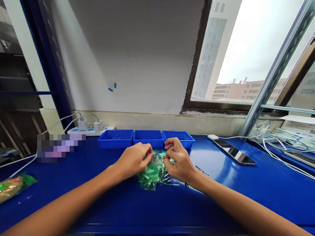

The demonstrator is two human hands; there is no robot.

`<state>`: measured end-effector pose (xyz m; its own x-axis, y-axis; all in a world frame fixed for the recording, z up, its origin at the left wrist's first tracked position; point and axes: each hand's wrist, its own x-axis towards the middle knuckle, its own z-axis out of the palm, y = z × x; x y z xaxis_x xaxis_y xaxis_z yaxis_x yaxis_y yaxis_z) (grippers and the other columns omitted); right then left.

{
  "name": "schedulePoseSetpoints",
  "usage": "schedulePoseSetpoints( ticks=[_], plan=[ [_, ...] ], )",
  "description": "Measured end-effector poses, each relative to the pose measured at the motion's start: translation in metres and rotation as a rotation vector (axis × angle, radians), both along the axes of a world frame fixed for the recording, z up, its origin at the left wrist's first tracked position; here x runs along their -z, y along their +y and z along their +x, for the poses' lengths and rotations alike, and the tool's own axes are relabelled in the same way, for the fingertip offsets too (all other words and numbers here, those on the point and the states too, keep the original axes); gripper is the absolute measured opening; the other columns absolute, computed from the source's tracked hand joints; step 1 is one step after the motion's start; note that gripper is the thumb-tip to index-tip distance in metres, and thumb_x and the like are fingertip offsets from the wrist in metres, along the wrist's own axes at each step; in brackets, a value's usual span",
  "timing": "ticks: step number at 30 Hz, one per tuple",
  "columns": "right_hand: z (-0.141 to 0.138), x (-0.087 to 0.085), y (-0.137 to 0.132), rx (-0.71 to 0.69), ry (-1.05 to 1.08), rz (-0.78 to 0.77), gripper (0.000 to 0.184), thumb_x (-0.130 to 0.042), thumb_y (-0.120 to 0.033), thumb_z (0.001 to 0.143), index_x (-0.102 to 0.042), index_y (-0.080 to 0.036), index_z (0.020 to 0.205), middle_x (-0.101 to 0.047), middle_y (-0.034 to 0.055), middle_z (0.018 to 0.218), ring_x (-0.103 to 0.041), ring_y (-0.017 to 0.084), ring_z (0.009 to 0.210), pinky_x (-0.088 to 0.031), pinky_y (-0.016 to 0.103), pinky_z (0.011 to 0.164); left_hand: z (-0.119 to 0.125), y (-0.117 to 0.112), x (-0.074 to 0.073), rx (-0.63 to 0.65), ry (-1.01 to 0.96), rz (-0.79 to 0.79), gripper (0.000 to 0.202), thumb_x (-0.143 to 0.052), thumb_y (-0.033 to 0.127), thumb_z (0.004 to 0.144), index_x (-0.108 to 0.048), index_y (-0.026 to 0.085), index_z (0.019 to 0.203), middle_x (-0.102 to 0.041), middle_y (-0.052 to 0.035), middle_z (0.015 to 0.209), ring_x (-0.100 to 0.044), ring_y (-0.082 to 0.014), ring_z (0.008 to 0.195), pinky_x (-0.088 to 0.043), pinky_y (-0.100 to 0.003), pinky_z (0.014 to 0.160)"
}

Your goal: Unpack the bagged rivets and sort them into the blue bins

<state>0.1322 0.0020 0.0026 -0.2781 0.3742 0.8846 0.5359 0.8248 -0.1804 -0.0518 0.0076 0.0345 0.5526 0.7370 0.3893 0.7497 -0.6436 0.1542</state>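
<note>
On the blue tabletop lies a heap of small clear plastic bags with green pieces [151,173]. Several thin metal pins, much like rivets [172,184], poke out at its lower right. My left hand [136,159] is over the heap's left side, thumb and fingers pinched together; what they hold, if anything, is too small to make out. My right hand [178,160] is at the heap's right side with curled fingers and thumb close together, and its grip is likewise unclear. A few loose dark pins [202,170] rest beside my right wrist.
Behind the heap stand three blue bins, left [115,143], middle [148,143] and right [182,144]. A phone [235,152] and white cables [273,157] lie at the right. A power strip [91,132] is at the back left, a wrapped food packet [14,187] at the left edge.
</note>
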Motion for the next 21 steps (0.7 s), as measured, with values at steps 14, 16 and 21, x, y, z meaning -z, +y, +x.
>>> schedulePoseSetpoints(
  ticks=[14, 16, 21],
  plan=[
    [0.000, 0.004, 0.006, 0.025, -0.108, -0.084, 0.012, -0.048, -0.012, 0.079, -0.056, -0.017, 0.072, -0.050, 0.0065, 0.083, -0.050, 0.016, 0.075, -0.046, 0.033, 0.067, 0.000, 0.000, -0.002, 0.020, 0.033, 0.006, 0.015, -0.042, 0.027, 0.087, -0.053, 0.017, 0.082, -0.059, -0.0024, 0.076, -0.053, -0.0170, 0.069, -0.037, -0.028, 0.060],
    [0.001, 0.004, 0.006, 0.020, -0.134, -0.098, 0.009, -0.048, -0.012, 0.079, -0.054, -0.017, 0.077, -0.052, 0.0056, 0.081, -0.050, 0.017, 0.074, -0.045, 0.033, 0.068, 0.001, -0.001, -0.002, 0.050, 0.055, 0.017, 0.017, -0.040, 0.026, 0.088, -0.054, 0.017, 0.084, -0.059, -0.0034, 0.080, -0.054, -0.0175, 0.072, -0.039, -0.028, 0.062],
    [0.001, 0.006, 0.006, 0.053, -0.121, -0.108, 0.009, -0.050, -0.015, 0.079, -0.047, -0.018, 0.087, -0.053, 0.0048, 0.079, -0.050, 0.017, 0.072, -0.042, 0.031, 0.067, 0.000, -0.001, -0.001, 0.058, 0.105, 0.046, 0.018, -0.038, 0.025, 0.089, -0.054, 0.018, 0.086, -0.057, -0.0043, 0.083, -0.054, -0.0192, 0.078, -0.040, -0.030, 0.066]
  ],
)
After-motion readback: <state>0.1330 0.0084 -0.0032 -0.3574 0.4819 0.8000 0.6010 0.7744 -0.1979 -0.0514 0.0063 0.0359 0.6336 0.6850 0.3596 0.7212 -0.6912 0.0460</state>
